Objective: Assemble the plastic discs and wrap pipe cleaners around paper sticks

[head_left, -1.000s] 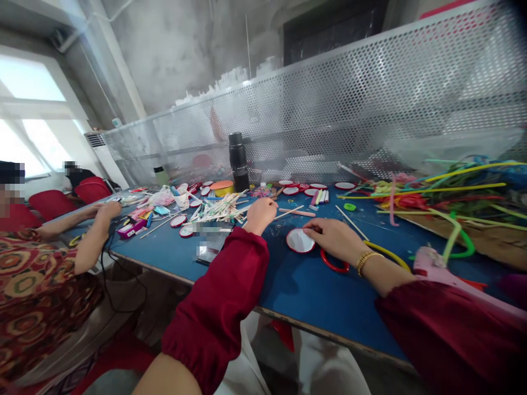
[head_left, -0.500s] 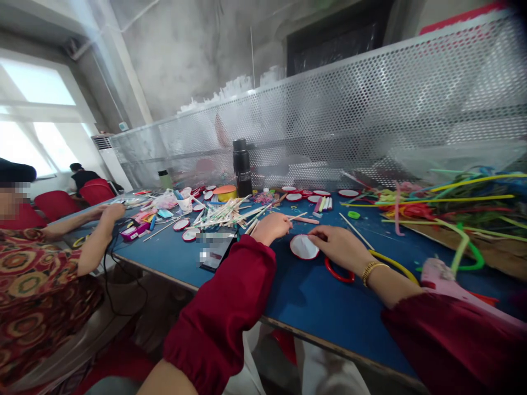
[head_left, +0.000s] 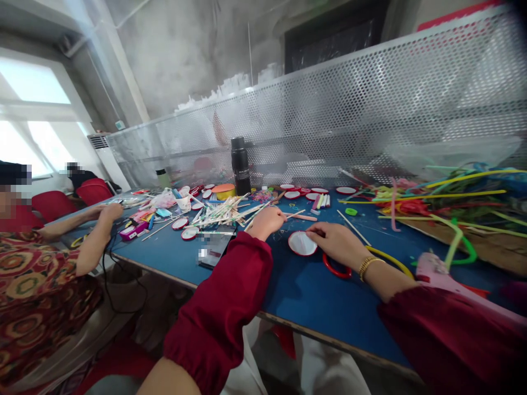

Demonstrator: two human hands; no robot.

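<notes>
My left hand [head_left: 268,221] is curled closed on the blue table [head_left: 313,296], its fingertips pinched near a thin wooden stick [head_left: 295,214]; what it holds is too small to name. My right hand [head_left: 336,241] rests with bent fingers pressing the right edge of a white, red-rimmed round disc [head_left: 302,243]. A red ring [head_left: 334,269] lies under that wrist, which wears a gold bracelet. Both arms are in dark red sleeves.
A pile of sticks [head_left: 224,211], more red-rimmed discs [head_left: 181,223], a phone [head_left: 214,249] and a black flask [head_left: 239,165] lie left and behind. Coloured pipe cleaners [head_left: 444,197] are heaped right. A pink glue gun [head_left: 442,274] lies near my right elbow. Another person's hand [head_left: 110,212] works at left, along a perforated metal screen [head_left: 370,104].
My left hand slid a little right toward the disc, staying closed. My right hand stayed on the disc's edge. The view shifted slightly.
</notes>
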